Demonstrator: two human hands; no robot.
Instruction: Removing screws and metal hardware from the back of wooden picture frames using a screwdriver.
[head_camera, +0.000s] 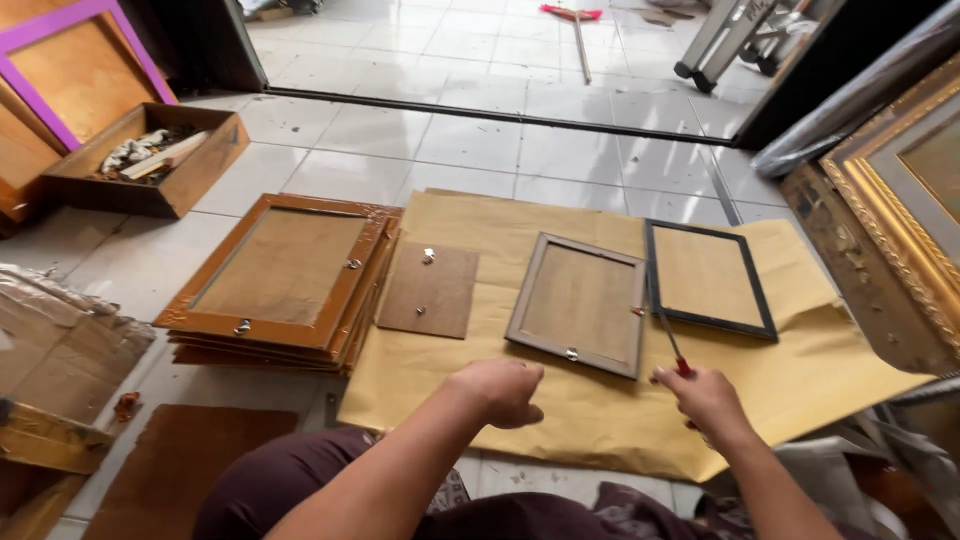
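My right hand (705, 395) grips a red-handled screwdriver (665, 330) whose shaft points up toward the right edge of a grey picture frame (578, 303) lying face down on brown paper (600, 410). My left hand (500, 390) is curled into a loose fist just below that frame's lower edge; I cannot see anything in it. A black frame (708, 278) lies to the right of the grey one. A loose brown backing board (428, 290) with small clips lies to the left.
A stack of orange-brown frames (285, 280) sits on the tiled floor at left. A wooden box of scraps (145, 160) stands at far left, near a purple-edged board (70, 60). Large gilt frames (900, 190) lean at right. Cardboard (60, 350) lies at lower left.
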